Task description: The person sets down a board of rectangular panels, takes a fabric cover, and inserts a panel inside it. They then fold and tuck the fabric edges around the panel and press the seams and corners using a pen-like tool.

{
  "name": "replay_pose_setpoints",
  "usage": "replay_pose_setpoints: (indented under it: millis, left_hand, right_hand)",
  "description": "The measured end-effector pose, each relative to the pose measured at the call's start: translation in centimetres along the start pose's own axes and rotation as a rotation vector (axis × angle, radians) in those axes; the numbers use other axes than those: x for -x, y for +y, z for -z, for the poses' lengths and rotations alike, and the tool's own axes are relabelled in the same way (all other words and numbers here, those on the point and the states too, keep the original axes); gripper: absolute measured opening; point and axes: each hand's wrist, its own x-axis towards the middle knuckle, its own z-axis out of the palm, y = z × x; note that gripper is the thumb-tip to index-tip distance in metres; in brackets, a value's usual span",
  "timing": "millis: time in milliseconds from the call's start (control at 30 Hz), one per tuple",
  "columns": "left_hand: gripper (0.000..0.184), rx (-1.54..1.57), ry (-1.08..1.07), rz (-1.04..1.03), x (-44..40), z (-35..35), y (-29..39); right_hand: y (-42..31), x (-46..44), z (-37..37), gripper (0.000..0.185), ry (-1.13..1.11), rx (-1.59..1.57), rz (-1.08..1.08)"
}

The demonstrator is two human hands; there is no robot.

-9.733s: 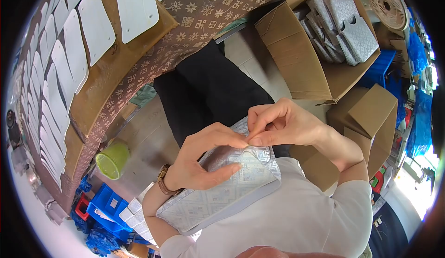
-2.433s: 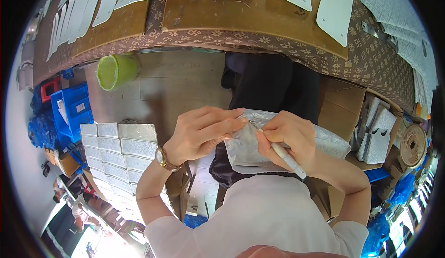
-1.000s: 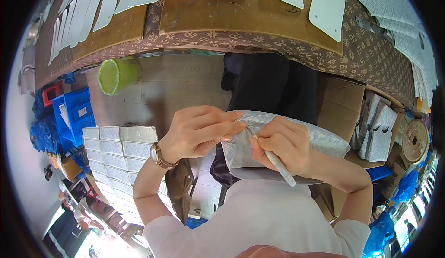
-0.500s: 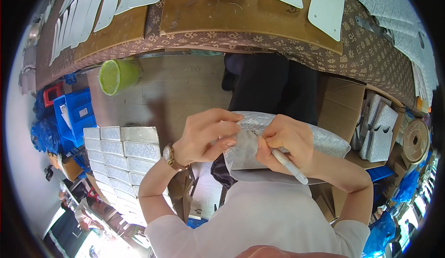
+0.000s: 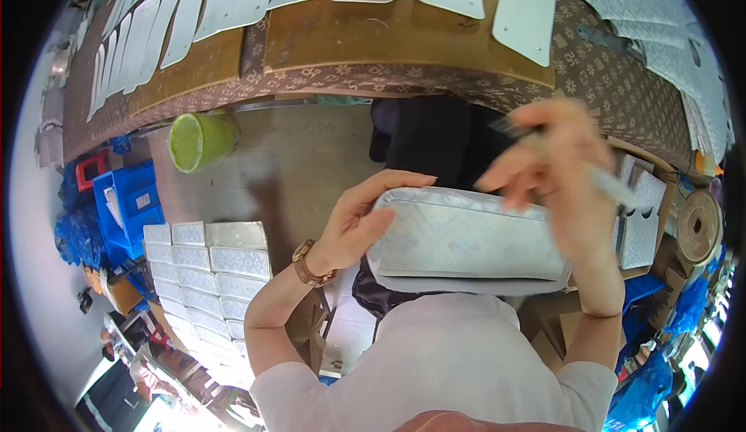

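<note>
A silvery-white, diamond-patterned soft case [image 5: 466,238] lies across my lap, its long seam edge facing away from me. My left hand [image 5: 359,222] grips the case's left end, thumb on top and fingers along the far edge. Above the right end, my right hand [image 5: 563,168] is raised and smeared by motion. A white pen-like tool [image 5: 612,186] sticks out behind that hand, held in it. Past the fingertips shows a blurred dark thin part [image 5: 513,127]; whether it belongs to the same tool I cannot tell.
White curved panels [image 5: 524,20] line the cloth-covered table [image 5: 598,94] ahead. Stacked patterned cases [image 5: 241,261] stand at left, near a green bin [image 5: 200,143] and blue crate [image 5: 128,207]. At right are a box with patterned pieces [image 5: 641,222] and a fan [image 5: 698,226].
My right hand has lifted off the case and moved right and away from me with the white tool. My left hand has shifted onto the case's left end, and the case lies flatter and squarer.
</note>
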Motion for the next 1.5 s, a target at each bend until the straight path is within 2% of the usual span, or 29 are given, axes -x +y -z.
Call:
replay_pose_setpoints:
  millis: [33, 100, 133, 200, 267, 333, 367, 433, 467, 500, 567, 633, 700, 733, 767, 833, 867, 933, 967, 1033, 1067, 1100, 1167, 1200, 1300, 1333, 1400, 1433, 1500]
  left_hand:
    - [0.05, 0.017, -0.002, 0.001, -0.4, 0.0, 0.1]
    - [0.051, 0.034, 0.021, 0.002, -0.5, -0.4, 0.2]
    - [0.052, 0.046, 0.069, 0.015, -0.5, -0.6, 0.2]
    - [0.053, 0.067, 0.077, 0.024, -0.9, -0.8, 0.5]
    - [0.054, 0.072, 0.103, 0.037, -1.3, -0.9, 0.5]
    - [0.055, 0.042, 0.116, 0.019, -1.8, -1.2, 0.6]
    - [0.055, 0.022, 0.122, 0.011, -1.9, -1.6, 0.7]
    - [0.055, -0.048, 0.155, -0.022, -1.6, -3.8, 1.9]
    - [0.056, -0.111, 0.207, -0.058, -1.0, -5.2, 2.7]
    - [0.056, -0.174, 0.262, -0.099, -0.4, -6.5, 3.1]
    - [0.061, -0.469, 0.126, -0.373, 1.2, -8.4, 3.3]
    - [0.068, -0.61, -0.019, -0.763, 1.2, -9.9, 1.0]
    - [0.065, -0.67, -0.034, -1.06, -0.6, -12.7, -0.5]
    - [0.061, -0.741, -0.055, -1.149, -0.9, -14.0, -1.2]
    - [0.058, -0.814, -0.079, -1.233, -1.1, -14.8, -1.7]
    - [0.056, -0.897, -0.091, -1.268, -1.0, -15.8, -2.6]
    - [0.053, -0.96, -0.118, -1.286, -0.7, -16.2, -3.2]
    - [0.052, -1.043, -0.116, -1.294, -0.3, -15.2, -4.3]
    - [0.052, -1.181, -0.111, -1.128, -0.1, -13.6, -4.4]
    - [0.063, -1.045, 0.261, -0.966, -0.6, -12.8, -4.6]
    - [0.075, -0.765, 0.608, -0.96, -1.7, -12.9, -3.8]
    - [0.075, -0.787, 0.633, -0.947, -1.7, -12.0, -3.5]
    - [0.101, -0.821, 0.741, -0.764, -1.1, -10.3, -3.2]
    - [0.101, -0.829, 0.761, -0.755, -0.8, -10.0, -3.5]
    - [0.094, -0.344, 0.479, -0.605, -0.2, -9.9, -5.1]
    - [0.094, -0.339, 0.494, -0.598, -0.2, -9.8, -5.2]
    - [0.09, -0.409, 0.467, -0.588, -0.6, -9.8, -5.4]
    - [0.089, -0.445, 0.451, -0.585, -0.9, -9.7, -5.5]
    - [0.087, -0.425, 0.447, -0.566, -1.5, -9.2, -5.7]
  right_hand:
    - [-1.0, 0.5, 1.5, 0.044, 0.11, 0.074, 0.108]
    - [-2.1, 3.2, 5.5, 0.046, 0.255, 0.198, 0.288]
    - [-2.0, 4.6, 7.5, 0.046, 0.284, 0.225, 0.29]
    - [0.7, 7.3, 10.8, 0.048, 0.556, 0.436, 0.172]
    - [5.7, 10.3, 12.7, 0.053, 0.548, 0.292, 0.019]
    - [10.8, 13.1, 11.5, 0.056, 0.6, 0.151, -0.122]
    - [11.6, 12.9, 10.3, 0.056, 0.615, 0.148, -0.114]
    - [12.6, 12.2, 7.5, 0.06, 0.768, -0.237, 0.016]
    - [11.8, 11.5, 7.6, 0.06, 0.787, -0.248, 0.037]
    - [10.3, 10.0, 8.6, 0.061, 0.772, -0.357, 0.117]
    - [6.5, 7.1, 10.1, 0.061, 0.688, -0.534, 0.261]
    - [3.5, 4.2, 12.1, 0.061, 0.602, -0.6, 0.342]
    - [1.6, 1.2, 13.8, 0.062, 0.353, -0.436, 0.273]
    - [1.3, 0.3, 13.6, 0.062, 0.327, -0.434, 0.284]
    - [1.3, -0.8, 13.0, 0.061, 0.225, -0.385, 0.194]
    - [1.6, -2.9, 11.4, 0.059, 0.025, -0.275, 0.013]
    - [2.2, -3.4, 10.2, 0.059, 0.002, -0.269, 0.014]
    - [4.1, -3.4, 7.0, 0.058, -0.226, -0.338, -0.061]
    - [4.6, -3.3, 5.5, 0.058, -0.254, -0.334, -0.069]
    - [5.6, -3.1, 2.8, 0.058, -0.544, -0.394, -0.111]
    - [6.0, -3.1, 1.7, 0.058, -0.575, -0.401, -0.123]
    - [6.3, -3.1, 0.7, 0.058, -0.545, -0.37, -0.089]
    - [6.9, -3.1, -0.9, 0.059, -0.471, -0.306, -0.021]
    - [7.1, -3.2, -1.3, 0.059, -0.492, -0.309, -0.031]
    - [8.1, -3.4, -1.5, 0.055, -0.071, -0.033, 0.347]
    - [7.3, -3.3, -0.6, 0.055, -0.081, -0.03, 0.334]
    - [3.5, -2.6, 1.5, 0.051, -0.104, 0.253, 0.51]
    - [2.0, -2.0, 1.4, 0.051, -0.111, 0.258, 0.498]
    - [0.2, 0.0, 0.6, 0.03, -0.316, 0.052, 0.256]
